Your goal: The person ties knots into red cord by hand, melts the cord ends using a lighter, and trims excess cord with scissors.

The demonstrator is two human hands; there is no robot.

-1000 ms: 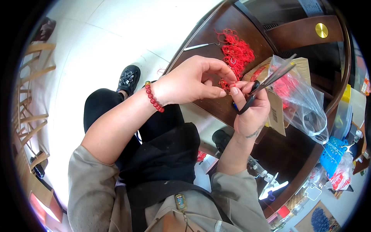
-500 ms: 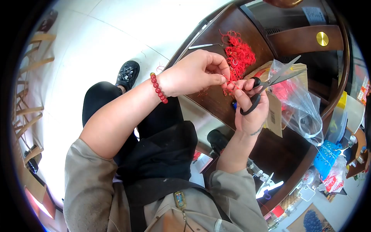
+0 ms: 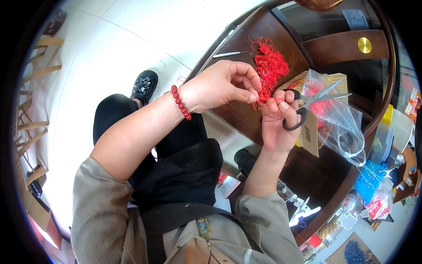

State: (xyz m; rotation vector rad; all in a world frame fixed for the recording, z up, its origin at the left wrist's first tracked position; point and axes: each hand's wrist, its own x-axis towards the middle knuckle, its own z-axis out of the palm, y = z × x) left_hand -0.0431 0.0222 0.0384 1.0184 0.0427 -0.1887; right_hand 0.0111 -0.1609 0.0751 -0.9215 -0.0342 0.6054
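Observation:
A thin red cord runs between my two hands. The fingertips of my left hand, with a red bead bracelet at its wrist, pinch one end. My right hand grips the cord in its curled fingers and also carries black-handled scissors, finger and thumb in the loops. The scissor blades stand apart and point right, away from the cord. Just beyond my fingers lies a tangled heap of red cords on the dark wooden surface.
A white-handled hook tool lies left of the heap. On the right are a clear plastic bag with red material and a cardboard box. A blue basket sits farther right. Wooden chairs line the left side.
My right hand has turned, and the scissors have swung so their blades point lower, more to the right. Slightly more cord shows between my hands. My left hand stays nearly in place.

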